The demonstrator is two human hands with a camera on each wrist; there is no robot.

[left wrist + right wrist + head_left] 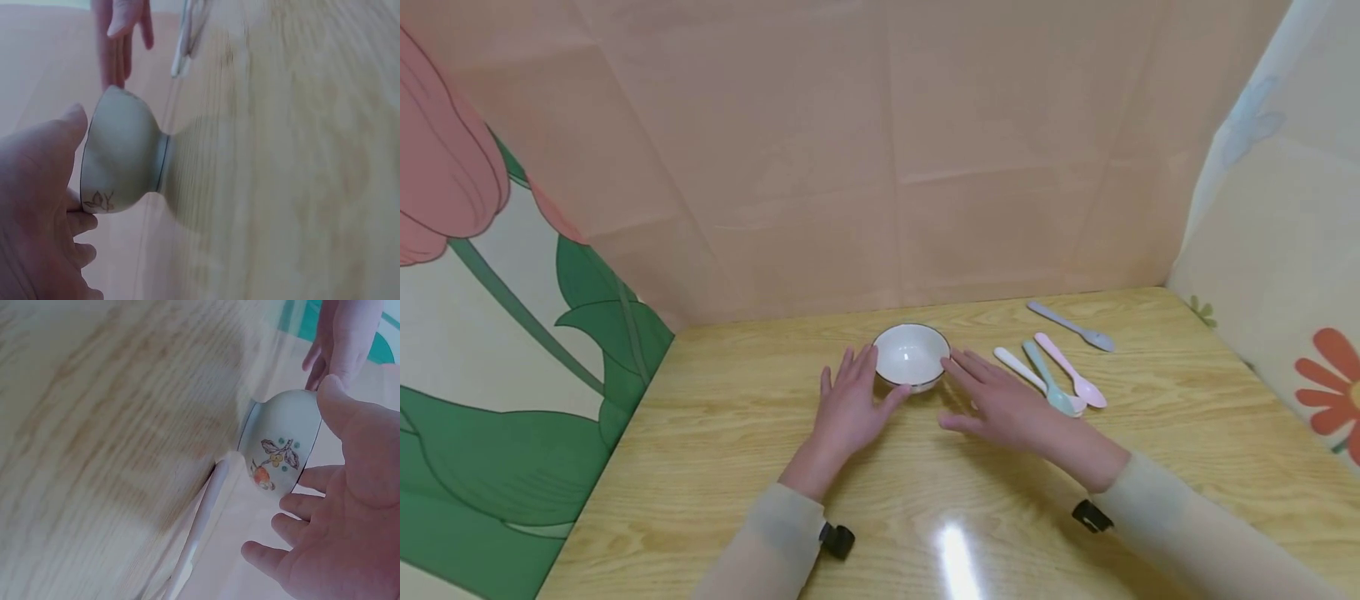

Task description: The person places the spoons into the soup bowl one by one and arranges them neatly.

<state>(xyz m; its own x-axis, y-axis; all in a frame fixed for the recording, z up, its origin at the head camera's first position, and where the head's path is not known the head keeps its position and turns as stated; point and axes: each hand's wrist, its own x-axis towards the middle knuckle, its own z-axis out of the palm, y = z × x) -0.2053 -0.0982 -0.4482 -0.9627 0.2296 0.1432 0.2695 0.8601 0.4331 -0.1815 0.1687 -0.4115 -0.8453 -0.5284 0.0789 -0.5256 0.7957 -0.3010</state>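
A white bowl [912, 354] with a dark rim stands upright on the wooden table between the two hands. My left hand [850, 407] has its straight fingers at the bowl's left rim, and its thumb reaches to the near rim. On the other side my right hand [1009, 406] holds its extended fingertips right at the right rim, thumb spread apart. A small brown leaf print marks the bowl [122, 153] in the left wrist view. Orange fruit and leaves decorate the side of the bowl [284, 444] seen from the right wrist.
Right of the bowl lie a white spoon [1020, 367], a green spoon [1048, 379] and a pink spoon [1070, 369] close together, partly overlapping. Farther back rests a greyish-purple spoon [1071, 325]. A peach cloth backdrop [887, 167] rises behind the table [737, 450].
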